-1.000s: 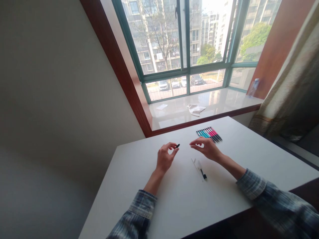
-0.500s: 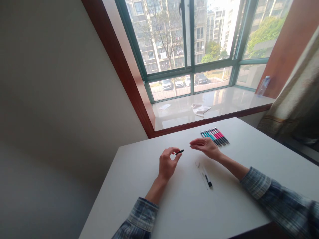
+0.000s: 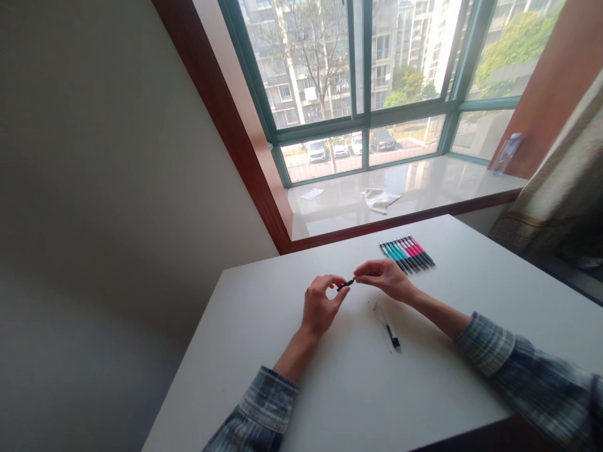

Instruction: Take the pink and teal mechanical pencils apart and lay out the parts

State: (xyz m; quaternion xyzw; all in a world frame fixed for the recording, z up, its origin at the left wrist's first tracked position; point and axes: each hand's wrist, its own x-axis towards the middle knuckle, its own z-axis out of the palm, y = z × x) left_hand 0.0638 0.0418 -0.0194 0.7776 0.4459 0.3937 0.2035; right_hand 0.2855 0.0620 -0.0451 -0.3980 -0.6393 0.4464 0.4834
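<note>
Between the thumb and fingers of my left hand (image 3: 322, 304) is a short black pen part (image 3: 346, 285), slanting up to the right. My right hand (image 3: 385, 280) pinches a tiny piece, mostly hidden by the fingertips, right at the upper end of that black part; whether the two are joined I cannot tell. On the table just below the hands lie a thin clear-looking pen refill (image 3: 385, 334) and a pen piece with a black end (image 3: 394, 341). Beyond my right hand, several pens (image 3: 409, 252) with teal, white and pink barrels lie in a neat row.
The white table (image 3: 264, 314) meets a window sill (image 3: 339, 207) at its far edge. A crumpled white cloth (image 3: 380, 200), a sheet of paper (image 3: 312, 194) and a clear bottle (image 3: 507, 154) are on the sill. A curtain (image 3: 556, 169) hangs at the right.
My right hand has closed its fingers on a tiny piece and moved left to the black pen part. My left hand still holds that part, now showing more of its length.
</note>
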